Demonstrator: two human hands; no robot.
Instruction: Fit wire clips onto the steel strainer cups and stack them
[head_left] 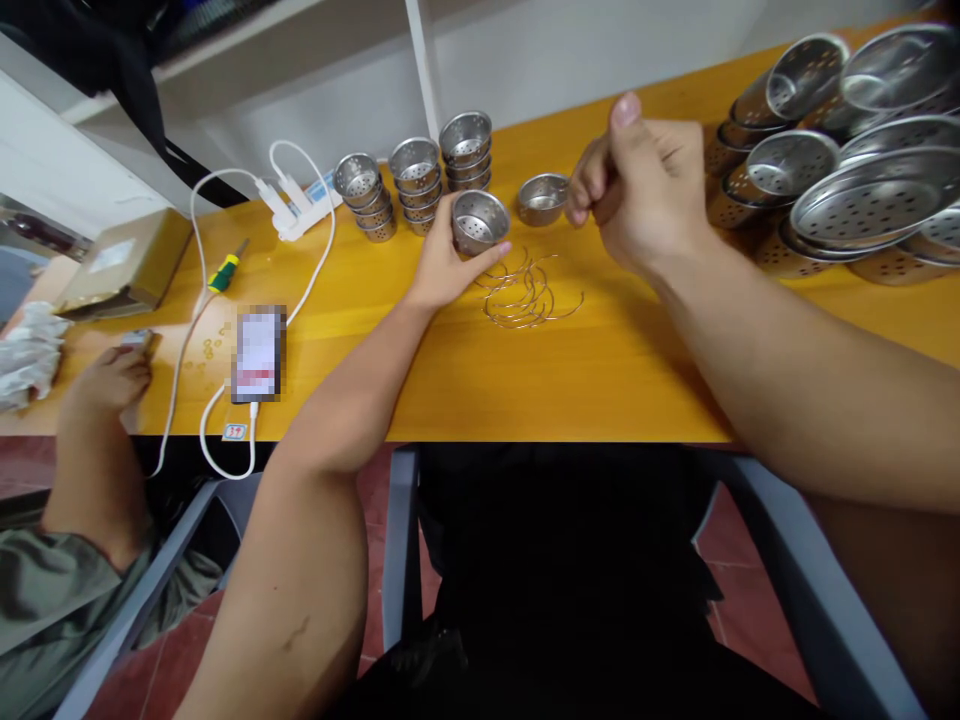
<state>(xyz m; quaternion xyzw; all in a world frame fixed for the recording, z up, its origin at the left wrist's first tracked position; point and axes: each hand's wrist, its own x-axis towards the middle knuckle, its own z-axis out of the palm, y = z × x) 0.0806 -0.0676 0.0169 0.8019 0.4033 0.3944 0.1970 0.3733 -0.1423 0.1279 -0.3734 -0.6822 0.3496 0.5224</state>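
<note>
My left hand (444, 265) rests on the yellow table (570, 370) and grips a small perforated steel cup (480, 220), which is tilted with its mouth facing me. My right hand (637, 180) hovers above the table with fingers curled together and thumb up; I cannot make out what they pinch. Just left of it a second small steel cup (541, 198) sits on the table. A loose pile of thin bent wire handles (525, 290) lies between my hands.
Three stacks of small perforated cups (416, 180) stand at the back. Larger perforated steel bowls (840, 160) are heaped at the right. A phone (259, 352) on a white cable, a power strip (294, 205), a screwdriver (225, 270) and another person's hand (112, 380) are at the left.
</note>
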